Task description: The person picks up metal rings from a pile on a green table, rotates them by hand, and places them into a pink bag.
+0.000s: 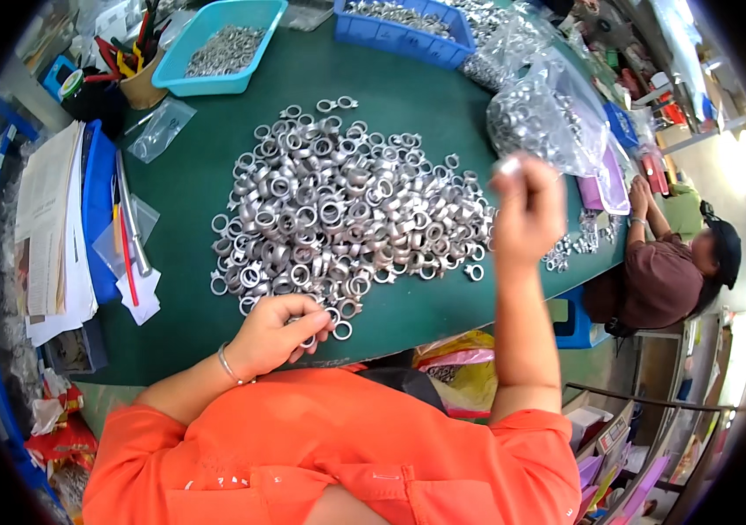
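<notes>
A wide heap of silvery metal rings (329, 210), each with a small lug, covers the middle of the green table (185, 337). At the heap's near edge, my left hand (272, 337) has its fingers curled over a metal ring (307, 342), partly hidden under them. Loose rings lie right beside those fingertips. My right hand (531, 206) is raised to the right of the heap, smeared by motion, with thumb and fingers pinched together. Something small and bright shows at its fingertips, too blurred to name.
A turquoise tray (255, 66) and a blue basket (404, 35) of small metal parts stand at the back. Clear bags (535, 122) of parts sit far right, near a seated person (662, 280). Papers (53, 219), a metal rod (132, 214) and a pot of pliers (141, 83) line the left.
</notes>
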Available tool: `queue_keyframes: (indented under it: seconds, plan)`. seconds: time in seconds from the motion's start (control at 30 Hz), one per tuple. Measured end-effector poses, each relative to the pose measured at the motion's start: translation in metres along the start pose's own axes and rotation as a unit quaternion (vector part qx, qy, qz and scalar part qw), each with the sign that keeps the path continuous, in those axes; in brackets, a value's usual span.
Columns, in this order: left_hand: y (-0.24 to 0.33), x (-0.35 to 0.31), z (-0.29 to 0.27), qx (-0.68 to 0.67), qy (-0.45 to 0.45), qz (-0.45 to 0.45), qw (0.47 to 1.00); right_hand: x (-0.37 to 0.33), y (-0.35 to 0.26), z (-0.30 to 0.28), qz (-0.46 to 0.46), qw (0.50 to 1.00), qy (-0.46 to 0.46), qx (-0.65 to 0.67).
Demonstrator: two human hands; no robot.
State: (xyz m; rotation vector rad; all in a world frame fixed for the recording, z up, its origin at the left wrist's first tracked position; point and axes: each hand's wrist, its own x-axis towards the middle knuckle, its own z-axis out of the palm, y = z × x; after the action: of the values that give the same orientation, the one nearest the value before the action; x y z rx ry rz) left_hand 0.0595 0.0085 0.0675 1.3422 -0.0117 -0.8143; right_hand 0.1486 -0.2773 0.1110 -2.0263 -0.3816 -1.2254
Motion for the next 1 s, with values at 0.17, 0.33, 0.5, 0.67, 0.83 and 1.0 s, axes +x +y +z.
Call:
queue_keyframes:
  seconds: [0.17, 0.33, 0.5, 0.67, 0.83, 1.0]
  plan:
    - [-0.001, -0.004, 0.002, -0.027, 0.005, 0.015, 0.999, 0.113, 0.081, -0.046, -0.119, 0.943, 0.071, -0.302]
    - [-0.002, -0.003, 0.002, -0.023, 0.033, 0.008, 0.999, 0.066, 0.058, -0.040, -0.084, 0.958, -0.039, -0.271]
    - [-0.006, -0.003, -0.004, -0.041, 0.038, 0.003, 0.998, -0.069, -0.057, 0.004, -0.036, 0.881, -0.462, 0.095]
    - [-0.008, -0.001, -0.005, -0.062, 0.030, -0.003, 0.998, -0.128, -0.082, 0.015, 0.031, 0.897, -0.442, -0.012]
    - [-0.010, 0.003, -0.001, -0.054, 0.035, 0.000, 0.998, -0.130, -0.084, 0.014, 0.025, 0.894, -0.447, -0.027]
    - [-0.009, 0.004, 0.000, -0.026, 0.031, -0.004, 0.999, -0.133, -0.085, 0.008, 0.132, 0.910, -0.379, 0.108]
